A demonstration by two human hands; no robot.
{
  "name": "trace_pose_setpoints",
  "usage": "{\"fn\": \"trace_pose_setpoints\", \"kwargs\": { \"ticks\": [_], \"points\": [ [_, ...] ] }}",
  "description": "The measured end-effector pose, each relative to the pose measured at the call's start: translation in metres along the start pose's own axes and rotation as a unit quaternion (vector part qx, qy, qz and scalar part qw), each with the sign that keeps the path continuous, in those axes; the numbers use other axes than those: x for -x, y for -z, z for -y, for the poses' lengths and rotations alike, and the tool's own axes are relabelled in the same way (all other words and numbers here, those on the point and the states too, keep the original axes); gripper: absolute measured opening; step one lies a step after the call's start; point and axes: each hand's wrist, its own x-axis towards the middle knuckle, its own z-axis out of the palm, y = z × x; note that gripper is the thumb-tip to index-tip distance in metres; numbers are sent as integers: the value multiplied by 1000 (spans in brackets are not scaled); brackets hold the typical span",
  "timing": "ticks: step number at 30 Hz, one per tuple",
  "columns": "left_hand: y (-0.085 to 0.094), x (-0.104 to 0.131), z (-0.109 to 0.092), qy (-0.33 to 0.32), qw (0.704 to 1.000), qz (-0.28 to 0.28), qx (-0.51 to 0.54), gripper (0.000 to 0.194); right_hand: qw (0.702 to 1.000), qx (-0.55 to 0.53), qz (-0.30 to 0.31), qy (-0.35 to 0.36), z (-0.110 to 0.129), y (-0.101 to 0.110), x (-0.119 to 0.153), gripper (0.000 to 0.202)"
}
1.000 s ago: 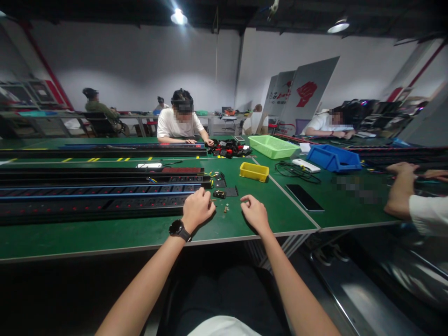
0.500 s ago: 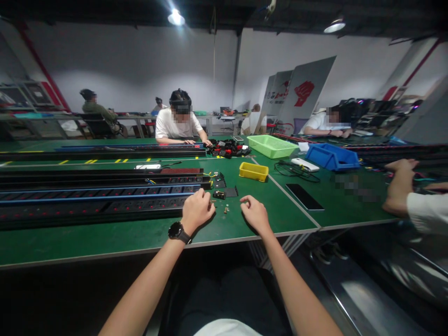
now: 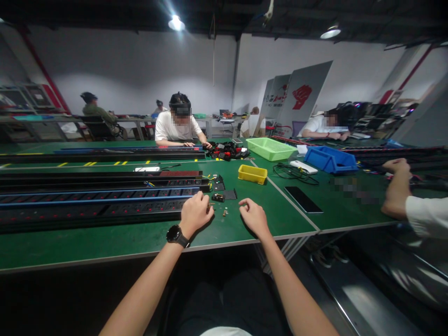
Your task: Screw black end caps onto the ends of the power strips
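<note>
My left hand point(image 3: 196, 213), with a black watch point(image 3: 174, 234) on its wrist, is closed at the right end of the front black socket strip point(image 3: 140, 209). Its fingertips are hidden, so what they hold cannot be made out; a small brass-coloured bit shows beside them. Resting on the green table, my right hand point(image 3: 252, 217) is loosely curled, thumb and index finger a little apart, with nothing visible in it. Small brass pieces point(image 3: 224, 213) lie between the hands. Just beyond are a small black part with metal inside point(image 3: 218, 198) and a flat black plate point(image 3: 230, 193).
A yellow bin point(image 3: 252, 174), a green basket point(image 3: 270, 148) and a blue bin point(image 3: 330, 160) stand farther back. A phone point(image 3: 303, 199) and black cable point(image 3: 294, 173) lie to the right. A co-worker's arm point(image 3: 398, 186) is at far right; another person point(image 3: 179, 121) sits opposite.
The head view has shifted slightly, so the scene sits a few pixels lower and to the left. Both hands keep nearly the same pose and place on the table.
</note>
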Motion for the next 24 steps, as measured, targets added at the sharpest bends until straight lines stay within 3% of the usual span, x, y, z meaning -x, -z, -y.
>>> {"fn": "trace_pose_setpoints", "kwargs": {
  "ticks": [7, 16, 24],
  "points": [
    [-4, 0, 1, 2, 1000, -12, -4, 18, 999, 29, 9, 19, 3, -4, -3, 21],
    [-8, 1, 4, -7, 1000, -23, -13, 17, 972, 94, -4, 214, 39, -29, -34, 20],
    [-5, -1, 3, -3, 1000, -16, 3, 16, 964, 117, 21, 236, 40, -44, -34, 18]
  ]
}}
